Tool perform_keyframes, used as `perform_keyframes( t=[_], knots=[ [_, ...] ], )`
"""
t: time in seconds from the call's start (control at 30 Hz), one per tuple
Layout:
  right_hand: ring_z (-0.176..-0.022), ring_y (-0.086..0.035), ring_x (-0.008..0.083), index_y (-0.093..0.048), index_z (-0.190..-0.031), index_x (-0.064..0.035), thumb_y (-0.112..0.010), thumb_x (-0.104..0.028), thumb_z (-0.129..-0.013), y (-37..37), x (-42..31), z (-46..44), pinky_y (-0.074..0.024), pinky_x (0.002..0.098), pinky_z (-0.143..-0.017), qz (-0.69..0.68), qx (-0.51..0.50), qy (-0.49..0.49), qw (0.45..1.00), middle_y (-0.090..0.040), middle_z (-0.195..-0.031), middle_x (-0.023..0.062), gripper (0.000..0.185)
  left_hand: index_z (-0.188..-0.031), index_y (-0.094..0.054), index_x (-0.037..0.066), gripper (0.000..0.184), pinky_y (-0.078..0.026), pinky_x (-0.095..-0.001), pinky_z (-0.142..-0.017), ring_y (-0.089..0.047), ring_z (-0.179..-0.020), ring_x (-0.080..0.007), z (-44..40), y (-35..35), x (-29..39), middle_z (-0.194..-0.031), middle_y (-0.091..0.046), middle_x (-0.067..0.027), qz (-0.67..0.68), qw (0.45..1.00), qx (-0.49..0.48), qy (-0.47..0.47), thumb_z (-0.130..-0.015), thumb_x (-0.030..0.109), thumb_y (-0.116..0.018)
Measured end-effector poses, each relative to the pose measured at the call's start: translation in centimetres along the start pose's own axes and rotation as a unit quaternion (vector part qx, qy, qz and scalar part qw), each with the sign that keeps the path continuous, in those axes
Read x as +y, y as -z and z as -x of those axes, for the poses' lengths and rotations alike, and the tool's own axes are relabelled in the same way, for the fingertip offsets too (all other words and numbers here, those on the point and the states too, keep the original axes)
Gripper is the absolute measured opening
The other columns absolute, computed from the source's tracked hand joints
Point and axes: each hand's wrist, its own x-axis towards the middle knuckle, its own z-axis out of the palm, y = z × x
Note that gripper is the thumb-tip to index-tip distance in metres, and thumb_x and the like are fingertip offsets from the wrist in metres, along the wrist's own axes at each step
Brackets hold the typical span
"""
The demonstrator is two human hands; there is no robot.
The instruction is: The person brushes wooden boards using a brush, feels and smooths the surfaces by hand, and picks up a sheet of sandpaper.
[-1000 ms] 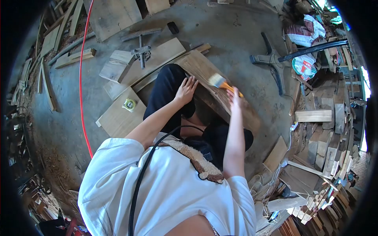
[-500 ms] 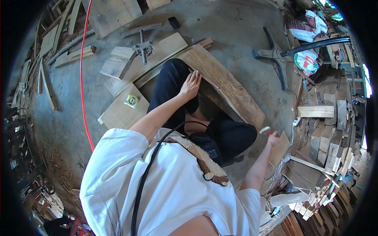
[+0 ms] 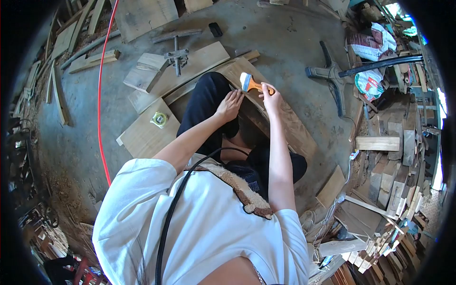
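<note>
My right hand (image 3: 271, 100) is closed around the orange handle of a paintbrush (image 3: 253, 85) with pale bristles. The brush is over the far part of a wooden plank (image 3: 292, 124), its bristles pointing left; whether they touch the wood I cannot tell. At the plank's near edge rests my left hand (image 3: 230, 105), fingers stretched out beside my raised knee. The plank lies slanted in front of my legs. A tape measure (image 3: 159, 119) sits on a board (image 3: 151, 133) to my left.
A clamp (image 3: 176, 58) and a wood block (image 3: 146, 71) lie ahead on the left. A red hose (image 3: 99, 109) crosses the floor. To the right are a black stand (image 3: 332, 73), sacks (image 3: 373, 42) and stacked offcuts (image 3: 396, 128). A black cable (image 3: 172, 216) crosses my shirt.
My right hand has brought the paintbrush from low on the right up and left over the plank. My left hand stays at the plank's edge. The view has shifted slightly.
</note>
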Motion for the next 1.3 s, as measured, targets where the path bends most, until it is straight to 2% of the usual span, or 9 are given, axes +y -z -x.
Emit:
perform_keyframes(
  t=[0.27,0.4,0.5,0.67,0.77,0.87,1.0,1.17,1.3],
  knots=[
    [-0.057,-0.058,0.0076,-0.061,-0.102,-0.0073,-0.059,-0.038,-0.084,12.3,7.1,6.1,-0.0385,0.0183,-0.045,-0.079,0.152,-0.258,0.951,-0.068,-0.086,0.0100,0.036,-0.129,-0.039,0.001,0.060,-0.026,-0.0384,-0.103,-0.036,-0.125,-0.0261,0.0,0.5,0.2,-0.135,-0.037,-0.0159,0.018,1.000,-0.016,-0.009,-0.075,0.020,-0.054],
    [-0.061,-0.066,0.0169,-0.062,-0.091,0.0028,-0.057,-0.039,-0.085,22.7,9.8,11.4,-0.0502,0.0288,-0.056,0.190,0.265,-0.219,0.920,-0.068,-0.074,0.0105,0.042,-0.128,-0.039,0.001,0.059,-0.028,-0.0390,-0.102,-0.037,-0.123,-0.0283,-0.2,-0.5,0.4,-0.133,-0.039,-0.0178,0.012,1.000,0.016,-0.010,-0.075,0.020,-0.054],
    [-0.085,-0.063,0.0264,-0.066,-0.095,-0.0200,-0.057,-0.031,-0.083,23.2,3.5,13.9,-0.0504,0.0396,-0.066,0.516,0.306,-0.278,0.750,-0.066,-0.088,0.0088,0.019,-0.126,-0.040,0.001,0.057,-0.028,-0.0397,-0.102,-0.038,-0.122,-0.0295,0.0,-0.7,0.6,-0.131,-0.040,-0.0184,0.050,0.998,0.034,0.003,-0.074,0.017,-0.054],
    [-0.079,-0.064,0.0238,-0.066,-0.094,-0.0139,-0.057,-0.023,-0.086,21.4,6.1,13.6,-0.0516,0.0353,-0.062,0.422,0.333,-0.070,0.840,-0.065,-0.090,0.0118,0.015,-0.128,-0.038,0.003,0.057,-0.029,-0.0391,-0.102,-0.039,-0.121,-0.0290,0.1,1.4,0.2,-0.132,-0.040,-0.0155,0.176,0.983,0.050,0.012,-0.073,0.012,-0.053],
    [-0.073,-0.063,0.0173,-0.065,-0.095,-0.0065,-0.057,-0.020,-0.087,14.7,4.1,11.8,-0.0510,0.0278,-0.057,0.126,0.270,0.009,0.955,-0.064,-0.093,0.0110,0.017,-0.134,-0.028,0.003,0.065,-0.031,-0.0388,-0.101,-0.041,-0.120,-0.0300,1.2,3.1,0.7,-0.133,-0.038,-0.0174,0.226,0.971,0.074,0.022,-0.076,0.016,-0.054],
    [-0.066,-0.062,0.0140,-0.063,-0.095,-0.0010,-0.057,-0.017,-0.087,6.9,1.0,12.1,-0.0496,0.0233,-0.054,0.036,0.145,-0.019,0.989,-0.064,-0.093,0.0082,0.019,-0.136,-0.026,0.007,0.069,-0.033,-0.0393,-0.100,-0.042,-0.119,-0.0302,2.1,3.4,0.9,-0.135,-0.035,-0.0183,0.236,0.968,0.038,-0.073,-0.077,0.021,-0.057],
    [-0.063,-0.060,0.0120,-0.063,-0.094,-0.0012,-0.059,-0.014,-0.086,0.7,3.4,14.6,-0.0478,0.0219,-0.054,-0.061,-0.018,-0.025,0.998,-0.063,-0.091,0.0067,0.016,-0.134,-0.034,0.019,0.066,-0.035,-0.0396,-0.098,-0.044,-0.116,-0.0285,3.3,1.7,1.3,-0.135,-0.035,-0.0143,0.122,0.976,-0.061,-0.170,-0.074,0.025,-0.062],
    [-0.076,-0.060,0.0120,-0.058,-0.112,-0.0067,-0.062,-0.014,-0.083,3.7,6.4,17.1,-0.0468,0.0234,-0.065,-0.186,-0.041,-0.221,0.956,-0.063,-0.096,0.0049,0.030,-0.111,-0.056,0.020,0.038,-0.034,-0.0378,-0.098,-0.045,-0.109,-0.0233,3.3,1.9,2.3,-0.113,-0.050,-0.0069,0.084,0.974,0.051,-0.203,-0.073,0.019,-0.057],
    [-0.085,-0.059,0.0146,-0.044,-0.126,-0.0087,-0.064,-0.018,-0.082,4.6,7.8,18.3,-0.0462,0.0254,-0.072,-0.281,-0.061,-0.197,0.937,-0.059,-0.105,0.0078,0.048,-0.104,-0.057,0.020,0.027,-0.032,-0.0415,-0.100,-0.050,-0.106,-0.0196,3.7,2.0,2.6,-0.104,-0.057,-0.0039,0.065,0.961,0.087,-0.256,-0.077,0.018,-0.052]
  ],
)
